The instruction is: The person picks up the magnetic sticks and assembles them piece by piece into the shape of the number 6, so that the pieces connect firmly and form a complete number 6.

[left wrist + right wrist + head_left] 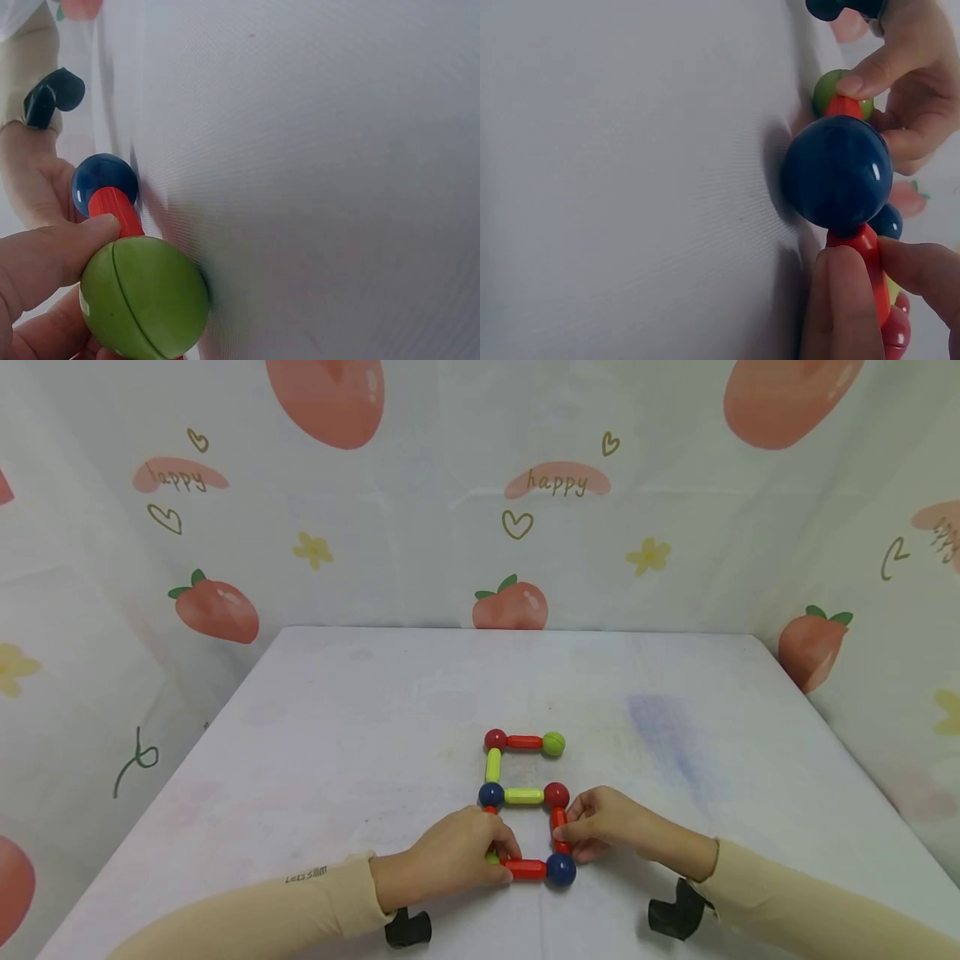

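A flat figure of coloured balls and rods lies on the table. Thumb and fingers of my left hand (457, 853) pinch the bottom red rod (527, 869), beside a green ball (146, 300) that the hand mostly hides in the head view. That rod meets a blue ball (561, 870) at the lower right corner. My right hand (611, 824) pinches the upright red rod (866, 259) between this blue ball and a red ball (557, 795). A yellow-green rod (524, 796) links the red ball to another blue ball (491, 795). Both hands stay close to the tabletop.
Above the square, a yellow-green rod (492, 766) leads to a red ball (496, 740), a red rod (524, 742) and a green ball (553, 743). White cloth covers the table (337, 710). Black wrist mounts (677, 912) hang by the sleeves. A printed curtain (420, 527) stands behind.
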The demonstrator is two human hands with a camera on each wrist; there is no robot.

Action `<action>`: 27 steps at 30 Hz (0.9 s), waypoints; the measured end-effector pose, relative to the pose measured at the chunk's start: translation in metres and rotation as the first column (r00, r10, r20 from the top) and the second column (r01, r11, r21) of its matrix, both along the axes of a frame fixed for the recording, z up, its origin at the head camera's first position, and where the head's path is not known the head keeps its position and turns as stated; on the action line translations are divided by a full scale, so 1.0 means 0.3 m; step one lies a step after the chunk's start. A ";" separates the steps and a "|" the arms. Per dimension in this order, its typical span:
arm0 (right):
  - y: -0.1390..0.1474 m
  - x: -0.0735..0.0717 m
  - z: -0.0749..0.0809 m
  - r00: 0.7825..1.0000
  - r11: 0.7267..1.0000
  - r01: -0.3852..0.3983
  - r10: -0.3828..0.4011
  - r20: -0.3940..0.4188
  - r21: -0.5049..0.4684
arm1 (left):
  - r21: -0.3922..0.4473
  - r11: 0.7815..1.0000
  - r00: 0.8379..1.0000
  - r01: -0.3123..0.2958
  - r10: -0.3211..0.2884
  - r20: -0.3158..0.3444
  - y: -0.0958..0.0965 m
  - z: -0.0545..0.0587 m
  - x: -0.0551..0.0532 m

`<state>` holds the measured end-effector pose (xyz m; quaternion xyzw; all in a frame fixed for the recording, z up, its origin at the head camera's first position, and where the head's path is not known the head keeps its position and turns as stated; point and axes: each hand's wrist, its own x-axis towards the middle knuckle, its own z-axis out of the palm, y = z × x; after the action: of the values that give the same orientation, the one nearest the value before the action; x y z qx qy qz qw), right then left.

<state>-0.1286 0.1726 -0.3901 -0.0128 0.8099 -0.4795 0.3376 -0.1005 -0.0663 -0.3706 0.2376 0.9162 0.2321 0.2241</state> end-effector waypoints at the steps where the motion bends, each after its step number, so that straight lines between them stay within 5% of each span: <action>1: 0.000 -0.001 0.000 1.000 1.000 0.001 -0.001 0.004 -0.006 | 0.002 1.000 1.000 0.001 -0.001 -0.001 0.000 0.000 0.000; 27: -0.002 -0.003 0.012 0.999 0.999 -0.015 0.016 0.030 -0.042 | -0.001 1.000 1.000 0.016 -0.016 -0.018 0.000 0.007 0.001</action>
<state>-0.1294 0.1720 -0.3864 -0.0191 0.7944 -0.4938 0.3532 -0.1003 -0.0663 -0.3685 0.2470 0.9164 0.2276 0.2178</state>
